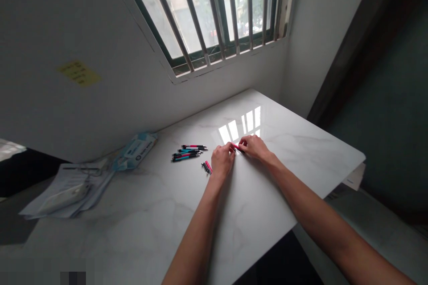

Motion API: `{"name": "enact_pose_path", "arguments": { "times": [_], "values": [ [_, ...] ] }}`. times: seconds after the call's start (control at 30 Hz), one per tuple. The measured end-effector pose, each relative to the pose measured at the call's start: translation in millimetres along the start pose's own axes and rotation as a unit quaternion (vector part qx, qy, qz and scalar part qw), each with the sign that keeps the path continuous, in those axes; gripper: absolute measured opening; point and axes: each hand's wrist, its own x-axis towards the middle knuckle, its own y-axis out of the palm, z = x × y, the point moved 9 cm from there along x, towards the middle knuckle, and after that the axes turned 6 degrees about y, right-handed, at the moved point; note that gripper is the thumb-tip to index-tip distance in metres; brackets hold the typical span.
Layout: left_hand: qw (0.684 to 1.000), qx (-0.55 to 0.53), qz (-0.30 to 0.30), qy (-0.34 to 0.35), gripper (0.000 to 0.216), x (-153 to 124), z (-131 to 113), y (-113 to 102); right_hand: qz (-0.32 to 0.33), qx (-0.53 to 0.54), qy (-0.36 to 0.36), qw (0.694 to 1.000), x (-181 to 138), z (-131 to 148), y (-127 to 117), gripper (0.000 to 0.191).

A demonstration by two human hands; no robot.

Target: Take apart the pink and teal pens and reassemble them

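Note:
Over the middle of the table [180,196], my left hand [222,160] and my right hand [254,147] are close together with fingers pinched. Between the fingertips is a pink pen [236,146] with a dark end toward my right hand; whether it is whole or in pieces is too small to tell. Left of my left hand lie loose pen parts [206,167], black and pink, partly hidden by the hand. Farther left, a small pile of pens [187,153] in pink, blue, white and black lies side by side.
A blue-and-white soft pack [136,151] lies by the wall at the left. Beside it are papers [72,187] with a pale flat object [65,197] on top. A barred window [214,13] is above, and the table's right corner [363,156] juts out.

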Motion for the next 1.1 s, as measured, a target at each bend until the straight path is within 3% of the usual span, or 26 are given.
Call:
{"name": "enact_pose_path", "arguments": {
  "times": [0.17, 0.3, 0.43, 0.53, 0.63, 0.77, 0.97, 1.1],
  "values": [
    [0.999, -0.016, -0.029, 0.005, 0.013, -6.4, -0.5, -5.9, 0.011, 0.017, -0.008, 1.000, -2.7, 2.4, 0.0, 0.024],
    [0.999, 0.009, -0.049, 0.022, 0.012, -14.1, 9.2, -29.5, 0.014, 0.034, -0.012, 0.999, -3.1, 2.2, -1.9, 0.026],
    [0.993, 0.055, -0.095, -0.038, 0.013, -27.0, 70.5, -60.9, -0.006, 0.039, 0.014, 0.999, -1.7, -2.6, -3.5, 0.020],
    [0.986, 0.092, -0.102, -0.097, 0.022, -45.9, 126.7, -69.1, -0.025, 0.032, 0.030, 0.999, -1.1, -4.1, -1.3, 0.018],
    [0.978, 0.096, -0.140, -0.124, 0.033, -65.2, 158.0, -74.2, -0.039, 0.029, 0.039, 0.998, -0.8, -4.2, 2.2, 0.018],
    [0.970, 0.090, -0.196, -0.113, 0.043, -71.4, 159.0, -79.8, -0.055, 0.030, 0.047, 0.997, -0.4, -4.3, 4.5, 0.019],
    [0.974, 0.094, -0.148, -0.146, 0.033, -63.3, 165.7, -63.4, -0.053, 0.039, 0.049, 0.997, -0.2, -4.7, 6.2, 0.019],
    [0.973, 0.086, -0.154, -0.147, 0.023, -66.7, 171.0, -61.9, -0.052, 0.035, 0.046, 0.997, 0.2, -5.5, 7.5, 0.020]
  ]
}}
